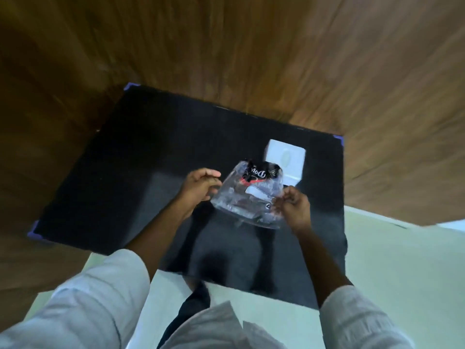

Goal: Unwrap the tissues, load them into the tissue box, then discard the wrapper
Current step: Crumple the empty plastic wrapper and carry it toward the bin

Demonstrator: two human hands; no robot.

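A clear plastic tissue wrapper (247, 195) with black, red and white print hangs above the black mat (141, 159). My left hand (201, 187) pinches its left edge with curled fingers. My right hand (293, 206) grips its lower right corner. The wrapper looks flat and see-through, with no stack of tissues visible inside. Just beyond it, on the mat's far right part, stands the white tissue box (285, 159), partly covered by the wrapper's top edge. The frame is motion-blurred.
The mat has purple taped corners (129, 86) and lies on a brown wooden floor (251, 46). A pale surface (402, 260) runs along the near and right side. White sleeves (100, 306) and dark trousers fill the bottom.
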